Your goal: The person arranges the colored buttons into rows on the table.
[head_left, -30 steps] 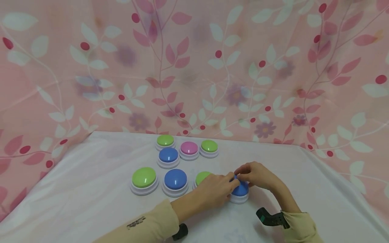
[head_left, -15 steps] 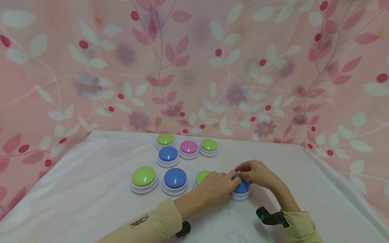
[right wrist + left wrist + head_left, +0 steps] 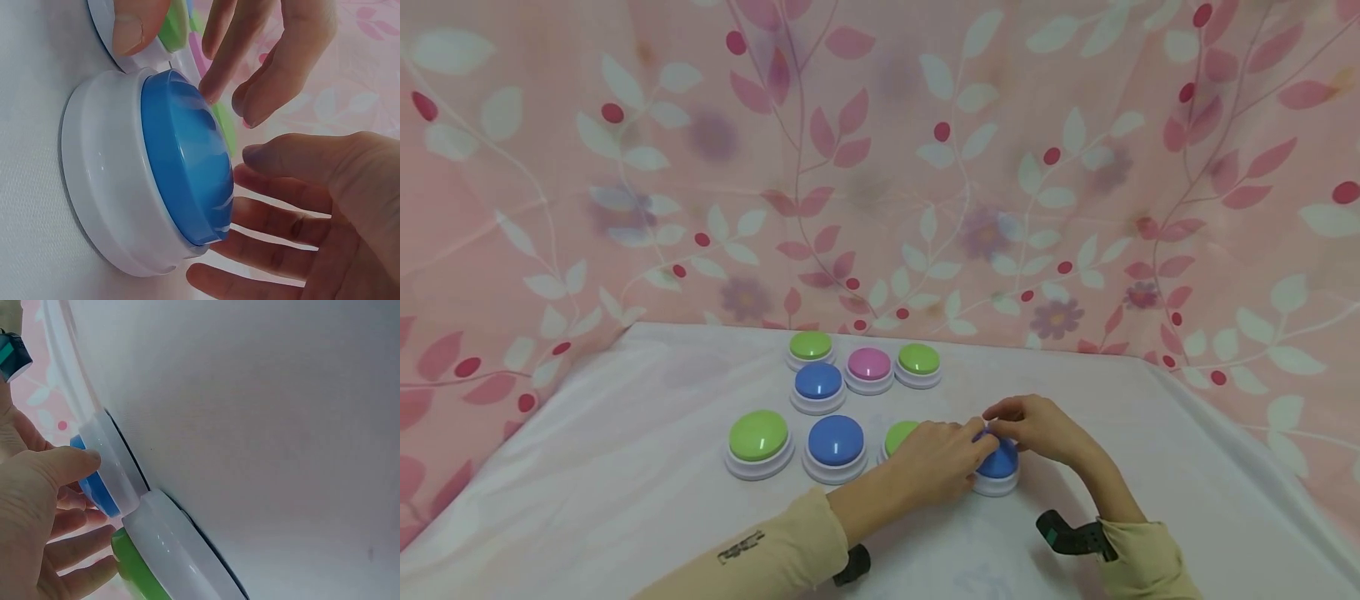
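A blue push button (image 3: 998, 461) with a white round base stands at the right end of the front row, on the white cloth. My left hand (image 3: 934, 460) reaches over its left side; in the left wrist view the thumb (image 3: 78, 464) lies across the white base. My right hand (image 3: 1043, 431) is at the far right side, its fingers loosely bent behind the dome (image 3: 187, 156) in the right wrist view. Fingertips of both hands come close together above the dome. Partly hidden behind my left hand is a green button (image 3: 898, 435).
Left along the front row are another blue button (image 3: 836, 442) and a green one (image 3: 758, 436). Farther back sit a blue button (image 3: 817, 382), a pink button (image 3: 869, 365) and two green buttons (image 3: 918, 359). A pink floral curtain (image 3: 880, 167) hangs behind the table.
The blue button under my hands has shifted slightly away from me and to the right. Both hands keep nearly the same place around it.
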A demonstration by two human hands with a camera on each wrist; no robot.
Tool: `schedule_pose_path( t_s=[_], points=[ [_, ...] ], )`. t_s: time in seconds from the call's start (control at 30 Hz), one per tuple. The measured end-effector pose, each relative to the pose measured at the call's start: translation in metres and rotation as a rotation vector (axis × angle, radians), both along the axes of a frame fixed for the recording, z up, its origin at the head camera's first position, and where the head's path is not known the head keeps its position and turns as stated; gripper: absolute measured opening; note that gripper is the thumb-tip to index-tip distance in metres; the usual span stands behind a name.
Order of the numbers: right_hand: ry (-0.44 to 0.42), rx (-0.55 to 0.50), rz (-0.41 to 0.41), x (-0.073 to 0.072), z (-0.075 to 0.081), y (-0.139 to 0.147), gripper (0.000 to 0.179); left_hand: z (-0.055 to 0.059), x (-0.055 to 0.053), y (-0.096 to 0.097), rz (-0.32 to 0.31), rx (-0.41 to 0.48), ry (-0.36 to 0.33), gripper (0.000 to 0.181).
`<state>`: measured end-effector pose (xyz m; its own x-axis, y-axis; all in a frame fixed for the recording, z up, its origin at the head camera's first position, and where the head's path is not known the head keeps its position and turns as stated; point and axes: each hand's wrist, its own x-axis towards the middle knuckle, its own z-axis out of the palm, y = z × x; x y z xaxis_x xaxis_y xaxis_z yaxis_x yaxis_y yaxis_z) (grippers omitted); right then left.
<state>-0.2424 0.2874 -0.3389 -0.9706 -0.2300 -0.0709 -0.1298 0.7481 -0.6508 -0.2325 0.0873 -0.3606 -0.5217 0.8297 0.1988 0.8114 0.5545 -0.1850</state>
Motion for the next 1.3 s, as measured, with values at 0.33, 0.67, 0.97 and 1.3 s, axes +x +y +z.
schedule_pose_path(
  t_s=[0.33, 0.67, 0.97, 1.3],
  points=[
    [0.144, 0.037, -0.011, -0.004, 0.000, 0.000, 0.035, 0.005, -0.003, -0.007, 0.003, 0.051, -0.011, 0.053],
    [0.261, 0.047, -0.042, -0.004, 0.001, -0.006, 0.038, 0.017, -0.008, -0.025, 0.032, 0.153, -0.112, 0.059],
    [0.391, -0.025, -0.013, -0.004, 0.010, -0.025, 0.038, 0.032, -0.020, -0.049, 0.120, 0.241, -0.172, 0.065],
    [0.446, -0.140, -0.016, -0.028, 0.026, -0.068, 0.044, 0.041, -0.051, -0.105, 0.304, 0.425, -0.249, 0.065]
  ],
)
